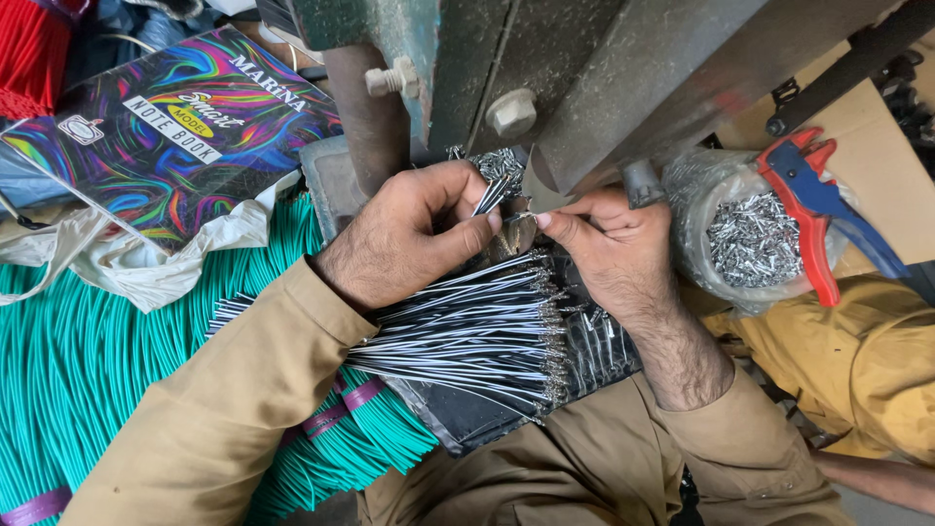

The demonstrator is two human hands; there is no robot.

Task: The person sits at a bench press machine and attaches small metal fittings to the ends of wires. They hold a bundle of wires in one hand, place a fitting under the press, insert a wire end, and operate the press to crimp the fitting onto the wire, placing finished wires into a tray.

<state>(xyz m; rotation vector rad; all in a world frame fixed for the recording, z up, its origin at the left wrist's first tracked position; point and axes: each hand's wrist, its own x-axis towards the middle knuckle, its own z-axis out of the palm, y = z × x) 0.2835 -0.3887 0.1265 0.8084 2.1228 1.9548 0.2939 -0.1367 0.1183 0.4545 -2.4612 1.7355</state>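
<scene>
The left hand (404, 239) is pinching black-and-white wires (487, 198); their tips are pointing toward two o'clock, meeting the right hand's (609, 244) pinched fingertips.

A colourful swirl-patterned notebook (170, 127) lies beside a bundle of green wires (88, 360). Red wires (34, 44) sit in the corner. A red-and-blue hand tool (813, 200) rests on a clear bag of metal terminals (745, 244).

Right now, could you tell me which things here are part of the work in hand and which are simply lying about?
In use: left hand, right hand, black-and-white wires, metal terminals, machine.
Lying about: notebook, green wires, bag of terminals, red-and-blue pliers.
</scene>
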